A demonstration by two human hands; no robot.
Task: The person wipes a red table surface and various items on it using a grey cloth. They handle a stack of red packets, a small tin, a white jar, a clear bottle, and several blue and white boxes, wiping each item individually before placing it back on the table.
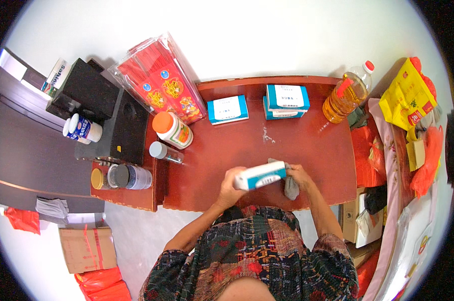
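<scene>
My left hand [231, 187] grips one end of a white and teal carton [261, 176], held tilted over the front part of the red-brown table [212, 185]. At the carton's other end, my right hand [300, 176] has its fingers closed on a grey cloth [291, 189]. Part of the cloth hangs below that hand, and some of it shows behind the carton. Toward the back of the table lies a similar teal and white carton [228, 109]. To its right, more such cartons [287, 98] are stacked.
An oil bottle [345, 95] stands at the back right. Along the left are an orange-lidded jar [172, 130], a small clear jar [166, 152], red packets in plastic [161, 80] and a black speaker [124, 128]. A yellow bag [408, 95] sits far right.
</scene>
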